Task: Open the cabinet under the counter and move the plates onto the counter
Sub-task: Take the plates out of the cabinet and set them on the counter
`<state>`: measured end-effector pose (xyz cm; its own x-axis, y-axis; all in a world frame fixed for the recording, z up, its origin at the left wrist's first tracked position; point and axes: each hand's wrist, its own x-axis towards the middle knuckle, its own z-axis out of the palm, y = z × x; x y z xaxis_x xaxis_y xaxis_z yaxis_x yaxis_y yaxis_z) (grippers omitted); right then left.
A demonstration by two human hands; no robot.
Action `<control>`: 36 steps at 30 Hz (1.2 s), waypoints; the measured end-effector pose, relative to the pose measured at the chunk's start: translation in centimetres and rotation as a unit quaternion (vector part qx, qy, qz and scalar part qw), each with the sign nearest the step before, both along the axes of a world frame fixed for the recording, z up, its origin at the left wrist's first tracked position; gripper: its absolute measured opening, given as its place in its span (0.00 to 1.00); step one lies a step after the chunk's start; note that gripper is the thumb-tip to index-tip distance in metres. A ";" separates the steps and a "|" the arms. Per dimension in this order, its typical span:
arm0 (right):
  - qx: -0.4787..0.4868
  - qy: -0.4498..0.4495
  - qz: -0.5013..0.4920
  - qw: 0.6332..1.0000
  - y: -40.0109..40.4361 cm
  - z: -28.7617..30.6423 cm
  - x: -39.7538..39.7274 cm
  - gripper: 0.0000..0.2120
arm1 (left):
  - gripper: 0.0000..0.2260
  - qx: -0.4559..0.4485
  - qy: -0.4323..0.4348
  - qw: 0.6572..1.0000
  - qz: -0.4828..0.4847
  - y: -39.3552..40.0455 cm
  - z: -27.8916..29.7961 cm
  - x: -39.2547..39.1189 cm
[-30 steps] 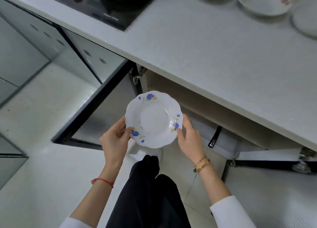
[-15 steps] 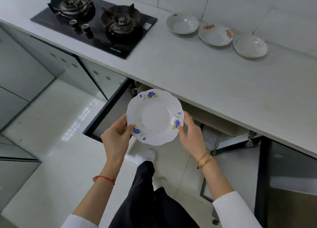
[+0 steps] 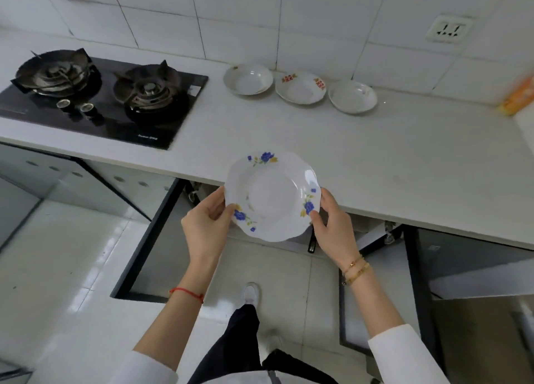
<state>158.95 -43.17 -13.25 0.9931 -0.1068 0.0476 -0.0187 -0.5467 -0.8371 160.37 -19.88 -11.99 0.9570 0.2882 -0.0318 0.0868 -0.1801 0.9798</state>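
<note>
I have raised the plate [image 3: 273, 196], gripped at its rim by left hand [image 3: 206, 227] and right hand [image 3: 335, 224], from cabinet level to the counter's [image 3: 375, 164] front edge, ready for placement.

Held plate [image 3: 273, 196]: white, scalloped rim, blue flowers with yellow bits, face up and tilted toward the camera, over the counter's [image 3: 375, 164] front edge. Three more plates in a row at the back of the counter by the wall: plain white plate [image 3: 248, 79], red-patterned plate [image 3: 300, 87], faint-marked plate [image 3: 352, 97], each just beside the next, all face up. Cabinet [image 3: 372, 233] under the counter open, both doors swung out: left door [image 3: 144, 239], right door [image 3: 419, 291].
</note>
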 end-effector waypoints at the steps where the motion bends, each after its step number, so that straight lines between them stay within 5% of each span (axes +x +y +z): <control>1: 0.000 0.000 -0.014 1.000 -0.3 0.2 0.5 0.21 | 0.19 0.001 0.000 1.000 -0.013 -0.3 0.1 1.1; 21: -0.015 0.009 -0.224 0.975 -9.0 -0.2 6.6 0.19 | 0.18 0.061 0.008 0.970 -0.233 -11.5 -1.0 16.6; 36: -0.027 0.035 -0.226 0.973 -28.1 -1.2 18.2 0.20 | 0.21 0.063 0.035 0.971 -0.226 -30.1 -2.5 26.4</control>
